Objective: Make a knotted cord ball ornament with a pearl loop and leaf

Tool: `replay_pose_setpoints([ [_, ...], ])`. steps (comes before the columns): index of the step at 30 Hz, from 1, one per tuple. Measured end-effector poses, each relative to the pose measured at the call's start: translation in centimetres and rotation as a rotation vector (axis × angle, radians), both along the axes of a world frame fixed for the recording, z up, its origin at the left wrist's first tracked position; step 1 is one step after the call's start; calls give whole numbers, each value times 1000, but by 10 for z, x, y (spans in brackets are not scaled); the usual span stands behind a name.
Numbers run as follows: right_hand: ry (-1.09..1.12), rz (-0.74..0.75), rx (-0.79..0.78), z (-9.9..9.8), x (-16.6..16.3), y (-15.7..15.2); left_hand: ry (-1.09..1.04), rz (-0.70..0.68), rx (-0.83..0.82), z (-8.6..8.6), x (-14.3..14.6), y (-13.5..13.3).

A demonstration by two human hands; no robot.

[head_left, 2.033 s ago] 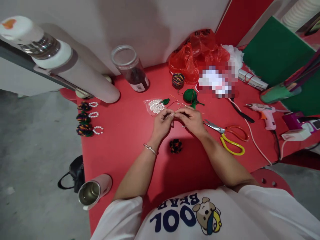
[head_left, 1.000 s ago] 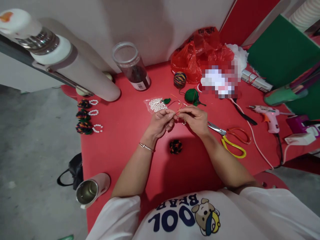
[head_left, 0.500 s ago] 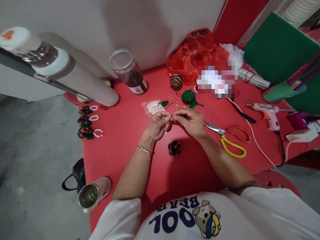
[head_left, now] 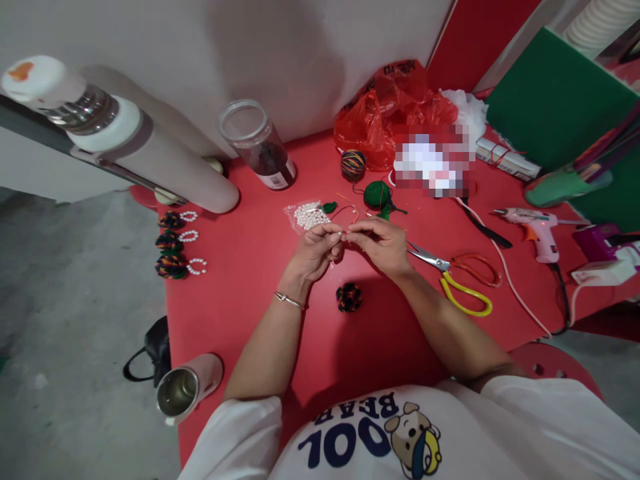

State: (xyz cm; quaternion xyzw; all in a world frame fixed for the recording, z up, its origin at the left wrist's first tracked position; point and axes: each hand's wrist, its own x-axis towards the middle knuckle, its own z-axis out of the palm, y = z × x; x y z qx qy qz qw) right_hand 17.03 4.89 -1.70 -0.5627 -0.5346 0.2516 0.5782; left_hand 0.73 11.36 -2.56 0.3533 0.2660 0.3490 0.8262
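Above the middle of the red table, my left hand (head_left: 319, 250) pinches a small white bead (head_left: 341, 234) between thumb and fingertips. The fingertips of my right hand (head_left: 381, 243) are closed right beside the bead; what they grip is too small to make out. Behind them an orange thread (head_left: 357, 215) curls on the table. A clear bag of white pearl beads (head_left: 311, 216) lies just beyond my left hand, a small green yarn piece (head_left: 329, 207) at its edge. Nearer my body sits a dark multicoloured yarn pompom (head_left: 349, 297).
Scissors (head_left: 440, 263) lie right of my hands, with a pink glue gun (head_left: 543, 227) beyond. Green yarn (head_left: 377, 195) and a multicoloured yarn ball (head_left: 353, 165) sit behind. Pompoms with bead loops (head_left: 171, 265) line the left edge, near a cup (head_left: 190, 388) and a tall flask (head_left: 175, 160).
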Motion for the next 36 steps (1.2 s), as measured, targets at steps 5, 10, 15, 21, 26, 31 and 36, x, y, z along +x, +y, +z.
replay_pose_setpoints([
  [5, -25, -5, -5, -2, 0, 1, 23, 27, 25, 0, 1, -1],
  [10, -9, -7, -5, -4, 1, 1, 54, 21, 58, 0, 2, -2],
  [15, -20, 9, -31, -5, 2, 2, 70, 64, 102, 0, 6, -3],
  [21, -44, 31, -29, -9, 2, 3, 96, 62, 127, 1, 6, -3],
  [26, -67, 65, -63, -11, 4, 4, 97, 120, 70, 2, 5, -1],
  [31, -149, 100, -36, -10, 4, 2, 76, 96, 31, 2, 3, -1],
  [36, -197, 100, -70, -11, 3, 1, 69, 94, 3, 5, 2, 0],
])
